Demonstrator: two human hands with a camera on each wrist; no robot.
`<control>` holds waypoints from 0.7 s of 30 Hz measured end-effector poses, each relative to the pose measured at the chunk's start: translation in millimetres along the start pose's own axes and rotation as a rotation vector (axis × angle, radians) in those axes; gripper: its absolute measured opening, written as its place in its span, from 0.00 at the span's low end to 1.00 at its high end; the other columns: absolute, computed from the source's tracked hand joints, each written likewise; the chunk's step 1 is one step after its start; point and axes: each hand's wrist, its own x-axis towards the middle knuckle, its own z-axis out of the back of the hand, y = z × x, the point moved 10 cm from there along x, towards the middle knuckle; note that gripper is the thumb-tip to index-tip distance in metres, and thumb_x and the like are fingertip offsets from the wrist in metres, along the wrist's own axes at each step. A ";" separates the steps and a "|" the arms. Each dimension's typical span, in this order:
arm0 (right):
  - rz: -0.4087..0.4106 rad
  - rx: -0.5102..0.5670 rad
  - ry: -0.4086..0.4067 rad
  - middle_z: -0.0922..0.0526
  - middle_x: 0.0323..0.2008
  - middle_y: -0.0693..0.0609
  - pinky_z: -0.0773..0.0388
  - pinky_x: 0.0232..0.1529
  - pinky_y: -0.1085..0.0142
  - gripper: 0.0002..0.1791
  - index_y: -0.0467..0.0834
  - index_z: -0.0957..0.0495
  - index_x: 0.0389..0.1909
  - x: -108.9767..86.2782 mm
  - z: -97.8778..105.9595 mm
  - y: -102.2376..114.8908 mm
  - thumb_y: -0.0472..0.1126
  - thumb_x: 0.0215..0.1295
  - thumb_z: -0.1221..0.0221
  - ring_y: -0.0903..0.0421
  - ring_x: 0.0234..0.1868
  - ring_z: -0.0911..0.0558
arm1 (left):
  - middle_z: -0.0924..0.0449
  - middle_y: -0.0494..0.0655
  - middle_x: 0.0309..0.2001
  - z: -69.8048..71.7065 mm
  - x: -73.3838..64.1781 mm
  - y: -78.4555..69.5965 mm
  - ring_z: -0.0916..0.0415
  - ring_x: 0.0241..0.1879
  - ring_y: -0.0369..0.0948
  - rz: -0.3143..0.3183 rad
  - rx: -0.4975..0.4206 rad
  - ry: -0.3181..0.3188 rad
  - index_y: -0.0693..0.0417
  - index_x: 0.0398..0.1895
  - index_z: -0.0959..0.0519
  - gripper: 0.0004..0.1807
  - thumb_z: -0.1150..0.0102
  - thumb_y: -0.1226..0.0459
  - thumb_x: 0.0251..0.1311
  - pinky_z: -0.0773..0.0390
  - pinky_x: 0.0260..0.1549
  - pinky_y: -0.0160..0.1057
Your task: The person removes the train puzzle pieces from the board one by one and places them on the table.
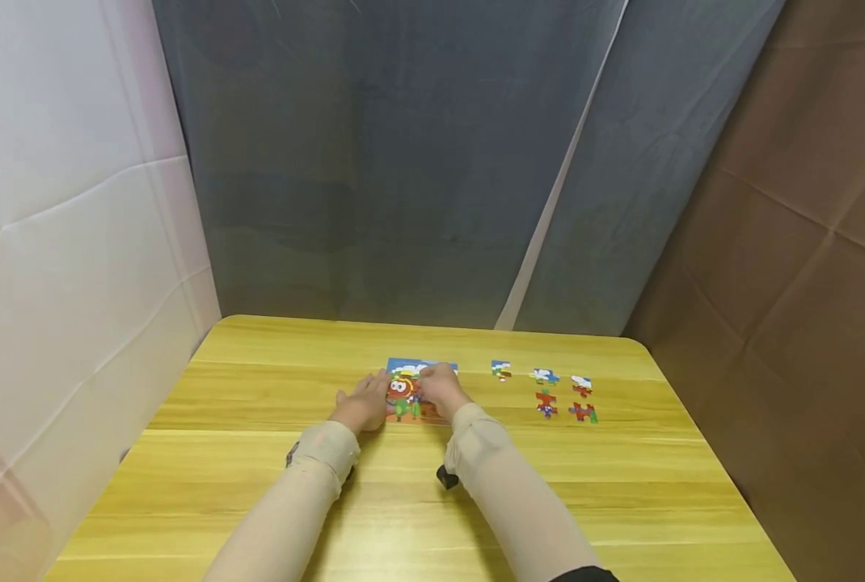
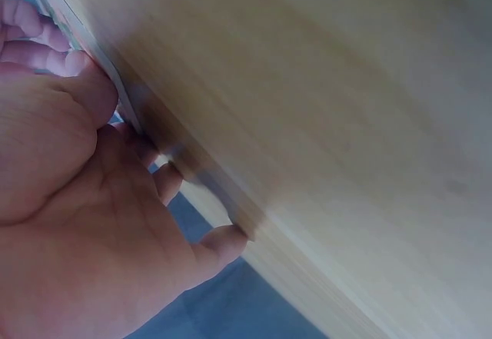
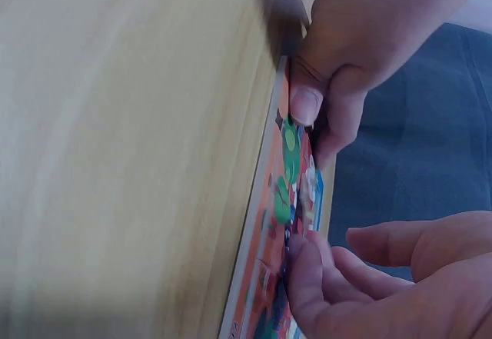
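Observation:
A colourful cartoon jigsaw puzzle lies on the table, showing a red round face with big eyes, green shapes and a blue-and-white top. My left hand rests at its left edge, thumb on the picture in the right wrist view and other fingers extended. Over the right half, my right hand has its thumb and fingertips bent together, pinching a puzzle piece against the picture; the fingers hide most of that piece. In the right wrist view the puzzle appears edge-on, between left hand and right hand.
Several loose puzzle pieces lie to the right of the puzzle, among them a blue-and-white piece, a red piece and a red-and-green piece. The wooden table ends at a grey curtain behind.

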 end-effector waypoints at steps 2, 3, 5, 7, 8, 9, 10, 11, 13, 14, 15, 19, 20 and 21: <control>0.014 -0.033 -0.013 0.26 0.64 0.35 0.19 0.51 0.59 0.22 0.29 0.28 0.65 -0.7 0.0 0.7 0.25 0.71 0.48 0.43 0.56 0.22 | 0.64 0.52 0.83 -0.6 0.5 0.3 0.65 0.81 0.54 0.001 0.001 0.001 0.53 0.83 0.56 0.37 0.54 0.56 0.78 0.65 0.69 0.74; 0.021 -0.055 -0.026 0.25 0.64 0.36 0.19 0.51 0.60 0.21 0.30 0.27 0.64 -0.7 0.5 0.9 0.26 0.71 0.48 0.44 0.58 0.22 | 0.64 0.53 0.83 -1.0 1.0 0.4 0.64 0.81 0.54 0.000 0.001 0.000 0.53 0.83 0.56 0.37 0.54 0.56 0.78 0.64 0.69 0.74; 0.033 -0.087 -0.052 0.23 0.62 0.38 0.19 0.51 0.60 0.21 0.32 0.25 0.63 -0.5 1.4 1.2 0.27 0.71 0.47 0.44 0.59 0.23 | 0.64 0.52 0.83 -2.1 1.9 0.7 0.64 0.80 0.54 0.000 0.003 0.000 0.53 0.83 0.55 0.38 0.53 0.56 0.78 0.64 0.69 0.75; 0.051 -0.111 -0.086 0.21 0.60 0.39 0.18 0.49 0.60 0.22 0.33 0.23 0.62 -0.1 2.7 2.5 0.26 0.66 0.46 0.45 0.56 0.21 | 0.64 0.52 0.83 -2.5 2.0 0.5 0.64 0.80 0.54 0.000 0.002 0.001 0.53 0.83 0.56 0.38 0.53 0.56 0.78 0.63 0.69 0.75; 0.055 -0.121 -0.102 0.20 0.58 0.40 0.18 0.47 0.60 0.23 0.33 0.22 0.61 0.2 3.5 3.1 0.25 0.64 0.45 0.46 0.53 0.20 | 0.64 0.52 0.83 -2.6 2.0 0.4 0.64 0.80 0.54 0.000 0.000 0.002 0.53 0.83 0.56 0.38 0.53 0.56 0.78 0.64 0.69 0.75; 0.052 -0.133 -0.119 0.18 0.57 0.41 0.18 0.45 0.61 0.24 0.35 0.21 0.60 0.5 4.3 3.2 0.25 0.62 0.45 0.48 0.51 0.20 | 0.64 0.52 0.83 -2.5 1.8 0.3 0.64 0.80 0.54 0.000 0.000 0.003 0.53 0.83 0.56 0.38 0.53 0.56 0.78 0.64 0.69 0.75; 0.051 -0.145 -0.135 0.17 0.55 0.42 0.18 0.43 0.62 0.24 0.35 0.20 0.59 0.8 4.9 3.5 0.25 0.60 0.44 0.49 0.49 0.19 | 0.64 0.52 0.83 -2.4 1.7 0.0 0.64 0.80 0.54 0.000 -0.001 0.004 0.53 0.83 0.56 0.38 0.53 0.57 0.78 0.64 0.69 0.75; 0.044 -0.150 -0.148 0.16 0.54 0.43 0.18 0.40 0.62 0.24 0.37 0.19 0.58 1.2 5.5 3.2 0.25 0.59 0.43 0.50 0.46 0.19 | 0.64 0.52 0.83 -2.3 1.5 0.0 0.65 0.81 0.54 0.000 -0.003 0.007 0.53 0.83 0.57 0.38 0.53 0.57 0.78 0.64 0.69 0.75; 0.027 -0.154 -0.169 0.15 0.51 0.45 0.19 0.38 0.63 0.24 0.39 0.18 0.57 1.9 6.0 2.2 0.26 0.58 0.42 0.51 0.43 0.19 | 0.64 0.53 0.83 -1.3 0.9 -0.6 0.65 0.80 0.54 -0.002 -0.005 0.007 0.53 0.83 0.57 0.38 0.53 0.57 0.78 0.65 0.69 0.75; 0.022 -0.153 -0.177 0.15 0.49 0.46 0.19 0.37 0.64 0.23 0.39 0.17 0.56 2.6 6.0 1.9 0.27 0.59 0.41 0.52 0.43 0.19 | 0.64 0.53 0.83 -0.4 0.6 -1.1 0.64 0.80 0.54 -0.003 -0.009 0.005 0.53 0.83 0.56 0.38 0.53 0.57 0.78 0.65 0.69 0.75; 0.019 -0.148 -0.182 0.14 0.47 0.47 0.19 0.36 0.64 0.22 0.40 0.17 0.55 3.2 5.6 1.2 0.27 0.59 0.40 0.52 0.42 0.19 | 0.64 0.53 0.83 0.4 0.0 -1.3 0.64 0.80 0.54 -0.002 -0.011 0.004 0.53 0.83 0.56 0.38 0.53 0.57 0.78 0.65 0.69 0.74; 0.032 -0.107 -0.197 0.15 0.41 0.47 0.18 0.36 0.65 0.19 0.38 0.17 0.50 5.3 2.6 0.0 0.24 0.57 0.38 0.52 0.41 0.17 | 0.63 0.52 0.83 2.3 -0.8 -1.2 0.64 0.80 0.54 0.001 -0.018 -0.004 0.53 0.83 0.54 0.38 0.52 0.57 0.77 0.66 0.69 0.74; 0.035 -0.098 -0.198 0.15 0.41 0.47 0.17 0.36 0.65 0.19 0.37 0.18 0.49 5.5 1.3 -0.7 0.22 0.56 0.38 0.52 0.41 0.17 | 0.63 0.52 0.83 2.0 -0.8 -0.8 0.64 0.80 0.54 0.001 -0.020 -0.004 0.53 0.83 0.54 0.38 0.52 0.57 0.77 0.66 0.69 0.74; 0.039 -0.083 -0.198 0.16 0.41 0.47 0.17 0.36 0.65 0.19 0.36 0.18 0.48 5.7 -0.2 -1.6 0.21 0.55 0.38 0.52 0.41 0.18 | 0.64 0.52 0.83 1.6 -0.9 -0.4 0.64 0.81 0.53 0.002 -0.019 -0.002 0.52 0.83 0.54 0.37 0.52 0.57 0.77 0.66 0.69 0.74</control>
